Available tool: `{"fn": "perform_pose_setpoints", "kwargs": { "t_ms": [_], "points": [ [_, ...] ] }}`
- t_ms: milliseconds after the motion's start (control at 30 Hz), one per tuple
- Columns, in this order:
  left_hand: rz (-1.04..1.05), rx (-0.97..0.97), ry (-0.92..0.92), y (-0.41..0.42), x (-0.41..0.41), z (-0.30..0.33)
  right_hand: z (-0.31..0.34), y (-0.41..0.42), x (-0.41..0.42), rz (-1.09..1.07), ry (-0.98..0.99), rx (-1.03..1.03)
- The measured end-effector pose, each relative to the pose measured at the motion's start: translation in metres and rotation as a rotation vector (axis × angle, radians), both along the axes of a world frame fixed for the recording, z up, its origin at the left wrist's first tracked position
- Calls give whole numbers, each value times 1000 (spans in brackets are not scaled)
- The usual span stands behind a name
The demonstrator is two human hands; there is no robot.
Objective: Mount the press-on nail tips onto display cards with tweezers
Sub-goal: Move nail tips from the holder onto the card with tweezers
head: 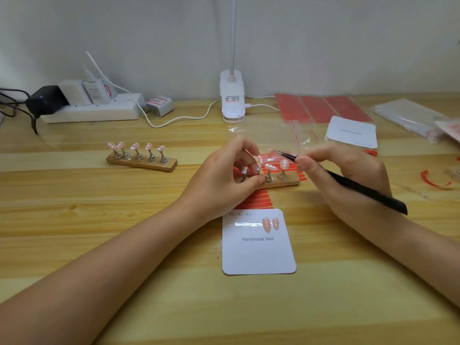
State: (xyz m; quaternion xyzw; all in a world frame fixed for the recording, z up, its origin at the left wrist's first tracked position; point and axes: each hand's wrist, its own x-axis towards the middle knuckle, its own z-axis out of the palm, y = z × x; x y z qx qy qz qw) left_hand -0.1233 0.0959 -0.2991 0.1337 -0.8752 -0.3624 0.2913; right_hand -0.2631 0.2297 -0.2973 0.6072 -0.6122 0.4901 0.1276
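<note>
Table [99, 245]: light wood, by a white wall [323, 33].
Left hand [224, 175]: pinches a stand peg.
Right hand [348, 170]: holds black tweezers [361, 188].

- Left hand [231, 175], frame centre, curls its fingers around a metal peg on the near wooden stand [286, 181].
- Right hand [348, 170] grips black tweezers [348, 181] — tips pointing up-left, above the stand.
- Display card [258, 250], lower centre, carries two pink nail tips [270, 224].
- Second stand [142, 161] — left of centre — holds five tips.
</note>
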Motion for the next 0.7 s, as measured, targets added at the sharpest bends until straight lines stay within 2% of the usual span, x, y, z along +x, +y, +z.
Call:
{"fn": "perform_pose_setpoints", "kwargs": {
  "t_ms": [167, 367, 500, 700],
  "points": [
    [15, -15, -16, 3, 3, 4, 6, 4, 0, -4, -354, 55],
    [33, -65, -3, 5, 17, 23, 9, 5, 0, -5, -489, 60],
    [-51, -194, -21, 9, 44, 23, 12, 9, 2, -33, -465, 46],
    [-96, -339, -221, 15, 63, 7, 22, 14, 8, -17, -201, -34]
  ]
}}
